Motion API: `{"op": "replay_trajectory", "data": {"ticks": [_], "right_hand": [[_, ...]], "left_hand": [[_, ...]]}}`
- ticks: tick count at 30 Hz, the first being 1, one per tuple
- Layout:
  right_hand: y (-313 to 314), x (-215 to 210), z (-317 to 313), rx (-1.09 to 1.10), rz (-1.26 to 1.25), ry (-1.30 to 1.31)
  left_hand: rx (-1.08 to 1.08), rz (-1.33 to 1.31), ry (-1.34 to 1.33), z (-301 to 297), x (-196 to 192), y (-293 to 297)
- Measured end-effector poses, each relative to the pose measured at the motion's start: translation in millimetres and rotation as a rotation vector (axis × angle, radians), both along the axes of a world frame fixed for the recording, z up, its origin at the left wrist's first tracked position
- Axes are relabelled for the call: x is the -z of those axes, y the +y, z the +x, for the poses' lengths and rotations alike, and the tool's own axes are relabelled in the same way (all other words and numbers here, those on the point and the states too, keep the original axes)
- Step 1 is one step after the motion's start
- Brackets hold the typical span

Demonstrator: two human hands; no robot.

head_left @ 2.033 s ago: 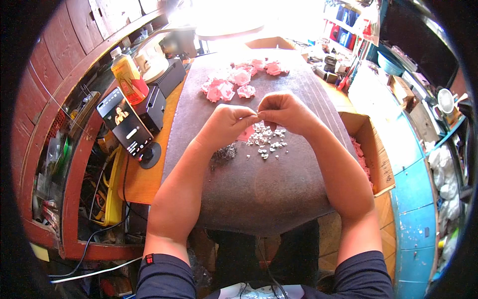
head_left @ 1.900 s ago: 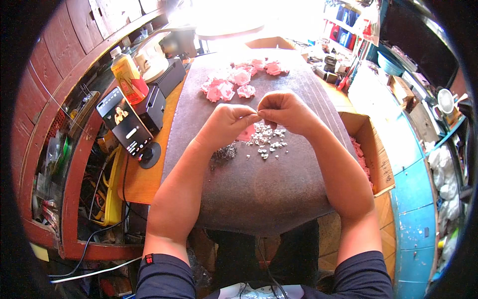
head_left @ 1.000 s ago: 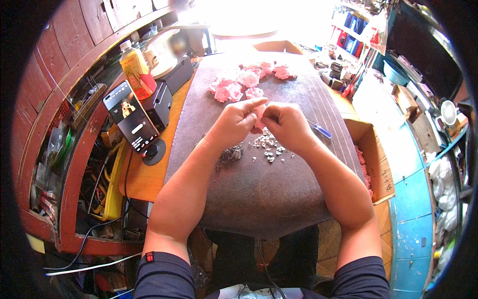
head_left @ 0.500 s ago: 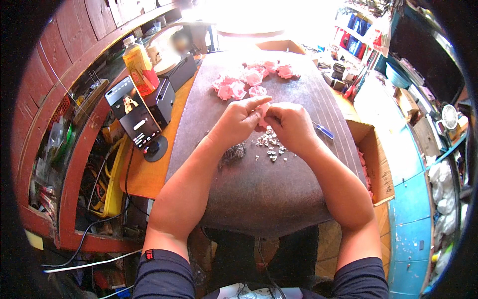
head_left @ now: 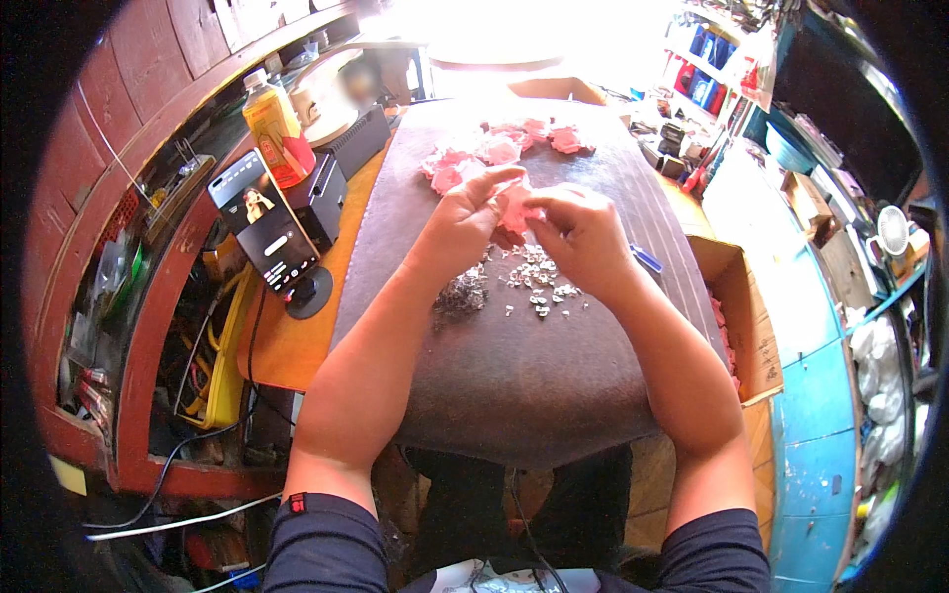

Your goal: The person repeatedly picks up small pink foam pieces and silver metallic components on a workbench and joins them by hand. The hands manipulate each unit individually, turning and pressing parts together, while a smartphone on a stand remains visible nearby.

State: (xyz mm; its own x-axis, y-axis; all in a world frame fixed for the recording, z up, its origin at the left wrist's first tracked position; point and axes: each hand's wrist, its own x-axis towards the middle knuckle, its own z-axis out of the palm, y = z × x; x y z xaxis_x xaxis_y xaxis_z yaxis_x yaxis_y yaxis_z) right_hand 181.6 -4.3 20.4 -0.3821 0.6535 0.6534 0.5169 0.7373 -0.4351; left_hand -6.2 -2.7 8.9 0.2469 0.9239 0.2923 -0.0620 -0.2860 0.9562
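Note:
Between my two hands, above the middle of the dark table (head_left: 534, 395), is a pink artificial flower (head_left: 517, 210). My left hand (head_left: 465, 219) is closed on its left side. The thumb and fingertips of my right hand (head_left: 581, 225) pinch its right edge. Just below my hands lie several small whitish pieces (head_left: 539, 281), scattered on the tabletop. A heap of thin dark wire-like bits (head_left: 463, 294) sits beside my left wrist. Beyond my hands is a cluster of pink flowers (head_left: 502, 148). A blue-handled screwdriver (head_left: 646, 259) lies right of my right hand, partly hidden by it.
At left, a phone (head_left: 262, 212) leans on a round stand, with a drink bottle (head_left: 279, 128) and a black box (head_left: 318, 203) behind it. A cardboard box (head_left: 756, 326) holding pink pieces stands against the table's right side. Blue cabinets (head_left: 816, 395) line the right.
My hands have drawn slightly apart and away from me, so more of the pink flower shows between them. My right hand now pinches its right edge.

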Motion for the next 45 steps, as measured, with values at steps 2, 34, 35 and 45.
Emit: {"op": "replay_trajectory", "data": {"ticks": [2,34,35,45], "right_hand": [[-4,-9,-4,0.136,-0.270,0.252],[33,-20,42,-0.732,-0.742,1.335],[31,-23,49,-0.906,-0.697,1.396],[72,28,-7,0.128,-0.169,-0.002]], "left_hand": [[-0.011,-0.040,-0.036,0,-6,-5],[-0.455,0.217,0.158,-13,2,18],[-0.501,0.202,0.153,-21,2,22],[-0.632,0.224,0.310,-22,12,30]]}}
